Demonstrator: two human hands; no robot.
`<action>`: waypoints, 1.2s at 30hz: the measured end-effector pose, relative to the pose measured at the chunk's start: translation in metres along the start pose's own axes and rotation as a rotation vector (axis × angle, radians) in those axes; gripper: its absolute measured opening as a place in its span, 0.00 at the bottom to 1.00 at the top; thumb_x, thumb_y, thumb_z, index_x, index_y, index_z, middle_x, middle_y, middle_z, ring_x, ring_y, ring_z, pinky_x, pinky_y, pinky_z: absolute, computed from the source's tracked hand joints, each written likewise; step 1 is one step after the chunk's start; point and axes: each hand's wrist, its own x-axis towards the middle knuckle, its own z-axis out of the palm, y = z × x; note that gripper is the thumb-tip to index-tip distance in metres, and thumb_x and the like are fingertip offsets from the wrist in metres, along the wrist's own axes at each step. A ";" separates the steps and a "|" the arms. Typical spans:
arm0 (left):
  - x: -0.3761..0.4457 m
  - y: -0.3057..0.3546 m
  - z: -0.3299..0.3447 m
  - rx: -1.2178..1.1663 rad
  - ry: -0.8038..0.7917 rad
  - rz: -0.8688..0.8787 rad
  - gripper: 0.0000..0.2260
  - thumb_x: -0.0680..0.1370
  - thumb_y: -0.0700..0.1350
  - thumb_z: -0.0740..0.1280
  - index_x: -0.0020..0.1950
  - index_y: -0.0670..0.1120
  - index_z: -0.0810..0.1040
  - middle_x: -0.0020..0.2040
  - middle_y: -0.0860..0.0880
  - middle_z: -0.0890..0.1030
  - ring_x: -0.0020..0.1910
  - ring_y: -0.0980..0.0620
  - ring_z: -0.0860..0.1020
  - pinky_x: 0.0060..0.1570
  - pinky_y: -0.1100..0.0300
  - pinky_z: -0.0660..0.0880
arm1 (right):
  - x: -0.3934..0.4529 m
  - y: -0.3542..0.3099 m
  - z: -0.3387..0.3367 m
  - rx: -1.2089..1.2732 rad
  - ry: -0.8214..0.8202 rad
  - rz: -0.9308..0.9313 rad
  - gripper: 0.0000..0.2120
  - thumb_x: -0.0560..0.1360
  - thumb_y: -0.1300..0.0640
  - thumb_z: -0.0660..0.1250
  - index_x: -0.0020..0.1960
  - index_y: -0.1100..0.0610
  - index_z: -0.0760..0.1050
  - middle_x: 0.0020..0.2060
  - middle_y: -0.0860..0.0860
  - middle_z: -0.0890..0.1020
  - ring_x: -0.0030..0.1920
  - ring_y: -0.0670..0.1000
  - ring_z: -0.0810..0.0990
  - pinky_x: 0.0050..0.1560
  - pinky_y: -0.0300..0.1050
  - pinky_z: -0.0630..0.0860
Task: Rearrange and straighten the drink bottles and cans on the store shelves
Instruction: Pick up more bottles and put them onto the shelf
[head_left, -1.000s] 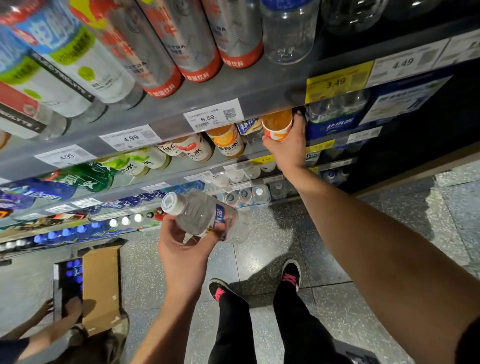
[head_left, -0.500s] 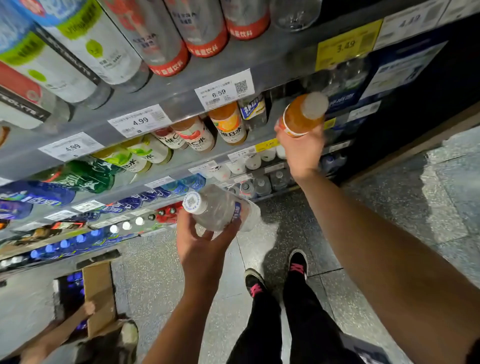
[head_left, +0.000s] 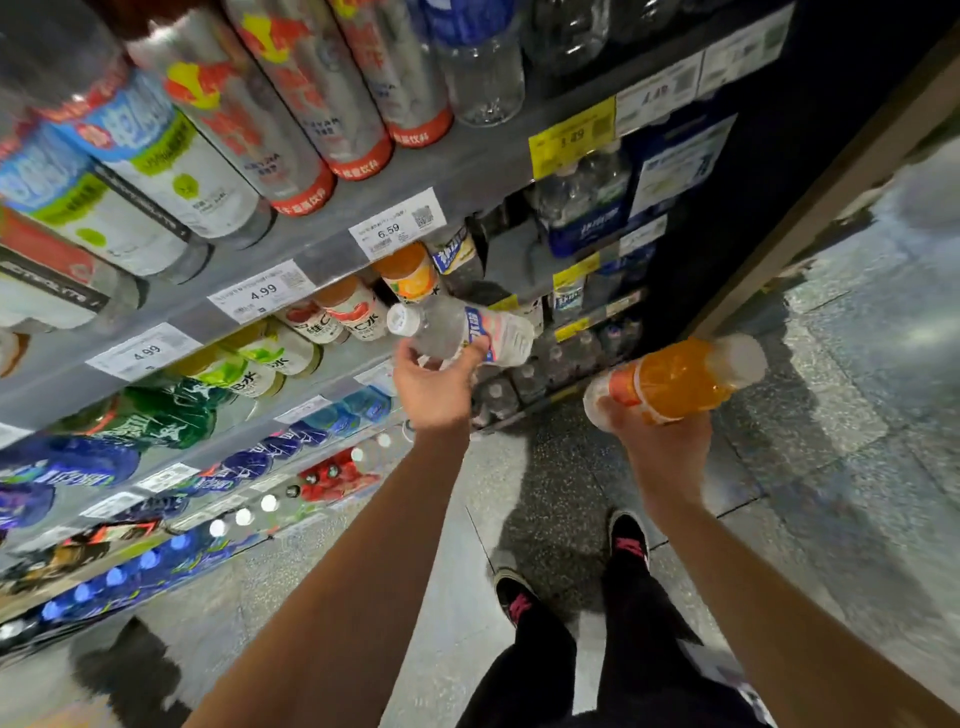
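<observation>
Left grip (head_left: 434, 387) clamped on a clear bottle (head_left: 462, 332), lying sideways, cap leftward, just in front of the shelf (head_left: 332, 260) edge. Right grip (head_left: 662, 447) clamped on an orange bottle (head_left: 675, 382), tilted, held away from the shelf over the floor (head_left: 831, 415).

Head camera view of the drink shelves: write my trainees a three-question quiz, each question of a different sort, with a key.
1. True or false: the right hand holds the orange drink bottle clear of the shelf.
2. Which hand holds the clear bottle with the white cap? A) left hand B) right hand C) neither
3. Fill in: the yellow price tag sits on the shelf edge to the ____ of the white 6.59 tag.

Key: 1 true; 2 A; 3 right
</observation>
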 end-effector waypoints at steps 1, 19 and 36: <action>0.008 0.000 0.014 0.027 0.003 0.032 0.19 0.67 0.33 0.80 0.53 0.41 0.75 0.44 0.50 0.82 0.36 0.65 0.80 0.44 0.62 0.78 | 0.002 0.001 -0.006 0.007 -0.005 0.002 0.23 0.64 0.54 0.82 0.54 0.51 0.76 0.44 0.42 0.83 0.43 0.36 0.81 0.50 0.39 0.76; 0.084 0.016 0.138 0.370 0.074 0.181 0.21 0.70 0.43 0.80 0.47 0.47 0.67 0.47 0.52 0.75 0.48 0.53 0.74 0.45 0.70 0.69 | 0.081 0.006 -0.060 -0.066 -0.192 0.015 0.30 0.58 0.46 0.82 0.56 0.53 0.77 0.46 0.47 0.85 0.47 0.48 0.85 0.56 0.57 0.80; 0.071 -0.017 0.130 0.185 -0.005 -0.024 0.29 0.73 0.40 0.78 0.71 0.40 0.72 0.65 0.44 0.80 0.65 0.50 0.78 0.67 0.55 0.74 | 0.070 -0.015 -0.060 -0.113 -0.312 -0.070 0.21 0.59 0.43 0.81 0.47 0.42 0.77 0.42 0.42 0.85 0.43 0.44 0.85 0.50 0.55 0.82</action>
